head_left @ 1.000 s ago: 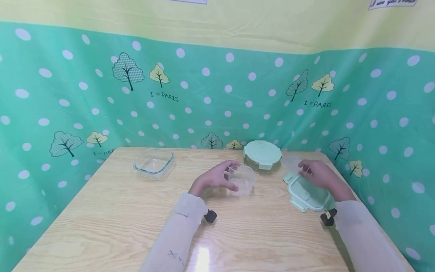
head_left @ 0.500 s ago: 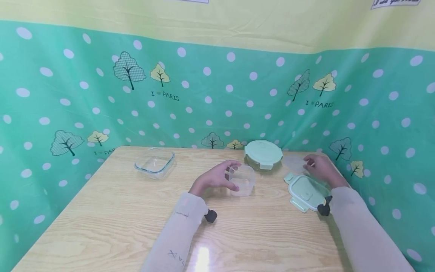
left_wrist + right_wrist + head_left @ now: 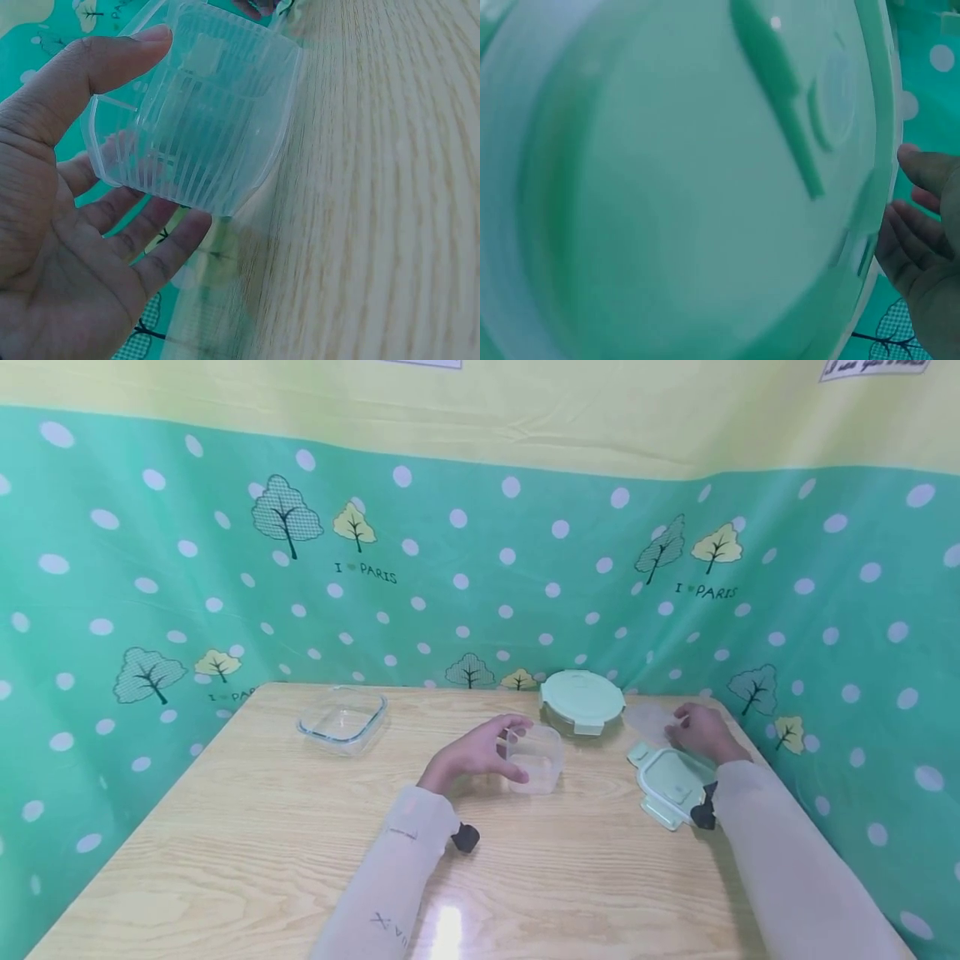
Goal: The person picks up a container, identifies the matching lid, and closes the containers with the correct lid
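Observation:
My left hand (image 3: 480, 747) holds a clear, ribbed plastic container (image 3: 542, 764) that stands tilted toward it at mid-table. In the left wrist view the thumb lies on the near side of the container (image 3: 217, 112), with the fingers spread behind and under it. My right hand (image 3: 701, 731) is at the right edge of a thin translucent lid (image 3: 647, 720), its thumb and fingers apart. Beneath the right wrist lies a green rectangular clip lid (image 3: 671, 777). That green lid (image 3: 690, 195) fills most of the right wrist view, partly hiding the right hand (image 3: 926, 232).
A round glass container with a green lid (image 3: 581, 700) stands at the back, between the hands. An open rectangular glass container (image 3: 343, 720) sits at the back left. Behind the wooden table (image 3: 247, 827) hangs a green dotted curtain (image 3: 420, 560).
My right hand has moved from over the green rectangular lid back to the translucent lid's edge, its forearm shifting left. The left hand and the plastic container have stayed in place.

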Tool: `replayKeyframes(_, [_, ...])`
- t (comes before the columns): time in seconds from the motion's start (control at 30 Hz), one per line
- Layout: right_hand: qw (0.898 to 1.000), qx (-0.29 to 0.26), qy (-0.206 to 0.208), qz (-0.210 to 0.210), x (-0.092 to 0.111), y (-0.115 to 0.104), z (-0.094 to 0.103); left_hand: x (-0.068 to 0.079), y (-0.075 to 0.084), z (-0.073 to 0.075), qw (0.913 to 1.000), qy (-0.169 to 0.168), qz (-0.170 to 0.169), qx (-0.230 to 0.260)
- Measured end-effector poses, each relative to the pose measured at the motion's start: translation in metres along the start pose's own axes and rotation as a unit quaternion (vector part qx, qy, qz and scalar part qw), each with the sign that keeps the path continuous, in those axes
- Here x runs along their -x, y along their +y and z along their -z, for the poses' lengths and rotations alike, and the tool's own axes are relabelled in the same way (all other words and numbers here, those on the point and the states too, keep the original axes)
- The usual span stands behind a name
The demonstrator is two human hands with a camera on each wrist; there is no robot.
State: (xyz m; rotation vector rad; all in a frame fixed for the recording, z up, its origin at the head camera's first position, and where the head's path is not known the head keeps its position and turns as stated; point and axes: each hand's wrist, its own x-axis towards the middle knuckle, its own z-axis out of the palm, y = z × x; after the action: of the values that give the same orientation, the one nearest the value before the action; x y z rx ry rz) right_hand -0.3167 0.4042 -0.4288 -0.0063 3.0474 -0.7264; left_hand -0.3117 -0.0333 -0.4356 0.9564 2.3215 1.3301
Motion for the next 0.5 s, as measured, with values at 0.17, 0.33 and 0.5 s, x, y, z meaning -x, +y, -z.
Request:
replayKeyframes(0.17, [0.999,0.000,0.005,-0.040,-0.005,-0.003,-0.002,-0.001,0.000,0.000,1.0000,0.001,-0.005,0.000])
replayKeyframes(0.33, [0.997,-0.022,0.015,-0.075,-0.006,-0.008,-0.003,-0.002,-0.001,0.000,1.0000,0.001,-0.005,-0.002])
replayKeyframes(0.5, [0.992,-0.039,0.024,-0.114,-0.009,-0.012,-0.005,-0.002,-0.002,0.000,1.0000,0.000,-0.004,0.000])
